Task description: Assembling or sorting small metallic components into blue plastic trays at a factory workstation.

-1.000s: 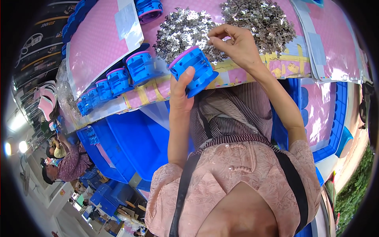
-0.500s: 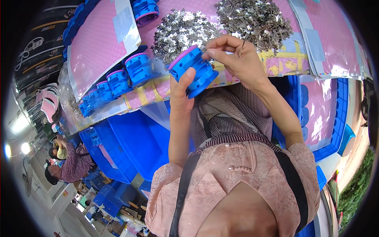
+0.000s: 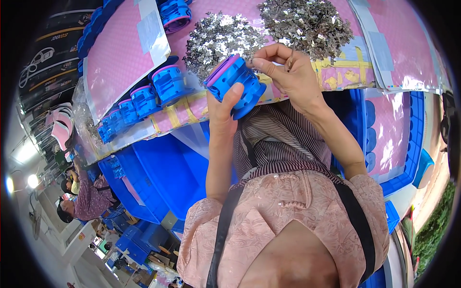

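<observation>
A blue plastic spool-shaped part (image 3: 235,79) with a pink ring on its upper left end is tilted in my left hand (image 3: 223,108). My left thumb presses its near side, and the other fingers are hidden behind it. Close to the part's right upper edge, my right hand (image 3: 295,79) has thumb and forefinger pinched together. What lies between those fingertips is too small to make out. Beyond both hands are two heaps of small metal pieces, a shinier left heap (image 3: 218,41) and a darker right heap (image 3: 307,29).
Similar blue parts (image 3: 168,84) stand in a row along the table's left front edge; another part (image 3: 175,14) sits farther back. Pink sheeting (image 3: 117,53) covers the table. Below the edge are a blue bin (image 3: 168,168) and a right-hand crate (image 3: 415,125). Another person (image 3: 89,199) is far left.
The blue part has turned slightly in my left hand, showing more of its pink end. My right fingertips have shifted a little to the right, away from it.
</observation>
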Motion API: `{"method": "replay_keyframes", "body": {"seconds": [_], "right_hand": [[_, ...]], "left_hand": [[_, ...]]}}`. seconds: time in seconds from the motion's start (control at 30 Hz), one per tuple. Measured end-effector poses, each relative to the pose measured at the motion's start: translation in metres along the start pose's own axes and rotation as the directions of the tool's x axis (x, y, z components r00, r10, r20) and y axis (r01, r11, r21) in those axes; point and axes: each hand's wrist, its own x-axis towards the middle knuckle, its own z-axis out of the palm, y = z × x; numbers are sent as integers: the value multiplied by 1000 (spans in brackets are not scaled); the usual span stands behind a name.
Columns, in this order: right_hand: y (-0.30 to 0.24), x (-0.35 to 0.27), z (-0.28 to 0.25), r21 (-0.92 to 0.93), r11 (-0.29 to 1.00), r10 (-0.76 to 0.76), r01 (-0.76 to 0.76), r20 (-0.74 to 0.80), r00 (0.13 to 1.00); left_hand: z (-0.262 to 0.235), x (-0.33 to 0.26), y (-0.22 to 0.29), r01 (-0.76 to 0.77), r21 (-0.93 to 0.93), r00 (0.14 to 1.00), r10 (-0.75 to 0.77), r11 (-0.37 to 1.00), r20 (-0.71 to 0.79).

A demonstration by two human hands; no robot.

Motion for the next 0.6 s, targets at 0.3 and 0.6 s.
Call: {"method": "replay_keyframes", "body": {"seconds": [0.3,0.6], "right_hand": [[13,-1,5,-173,985,-7,-6,-76,997],[6,1,8,-529,813,-336,246,-80,938]], "left_hand": [[7,-4,-4,-74,-4,997,73,997,-34],[18,-3,-10,-231,286,959,267,930,-94]]}}
